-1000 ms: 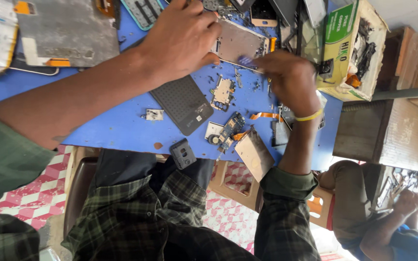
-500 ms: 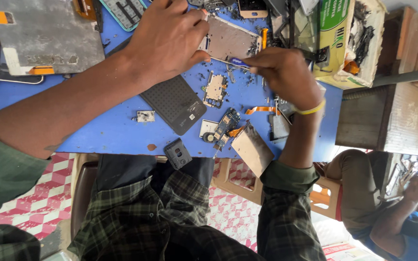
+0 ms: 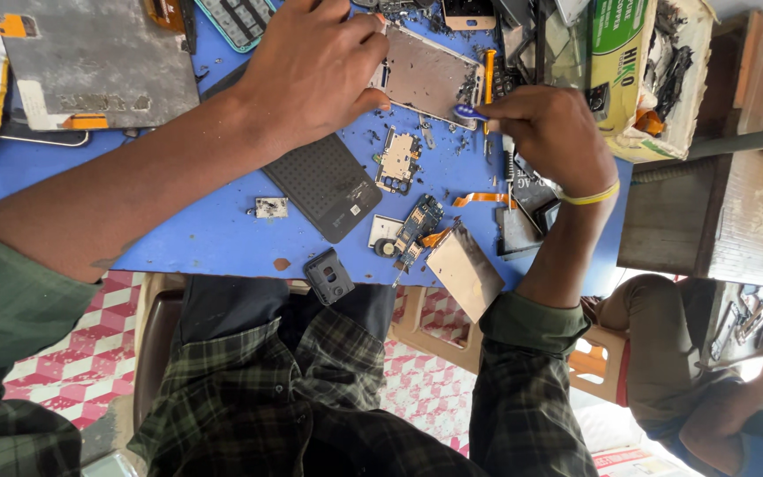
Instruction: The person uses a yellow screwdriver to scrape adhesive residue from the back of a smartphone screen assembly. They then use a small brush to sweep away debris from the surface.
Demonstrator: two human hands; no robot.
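My left hand (image 3: 311, 71) reaches in from the left and grips an opened phone frame (image 3: 426, 75), pressing it against the blue table (image 3: 205, 238). My right hand (image 3: 549, 132), with a yellow band on its wrist, pinches a small screwdriver with a blue cap (image 3: 468, 112) and holds it at the near right corner of the frame. Just in front of the frame a small circuit board (image 3: 397, 159) lies among loose screws and bits.
A black textured back cover (image 3: 324, 185), a second board (image 3: 417, 225), an orange flex cable (image 3: 479, 199), a black camera housing (image 3: 328, 276) and a beige panel (image 3: 465, 269) lie near the table's front edge. A grey panel (image 3: 90, 53) sits far left, a cardboard box (image 3: 638, 79) right. Another person (image 3: 708, 389) sits lower right.
Both hands keep their hold. The screwdriver stays at the frame's corner, and my right hand has shifted only slightly. The view has moved a little.
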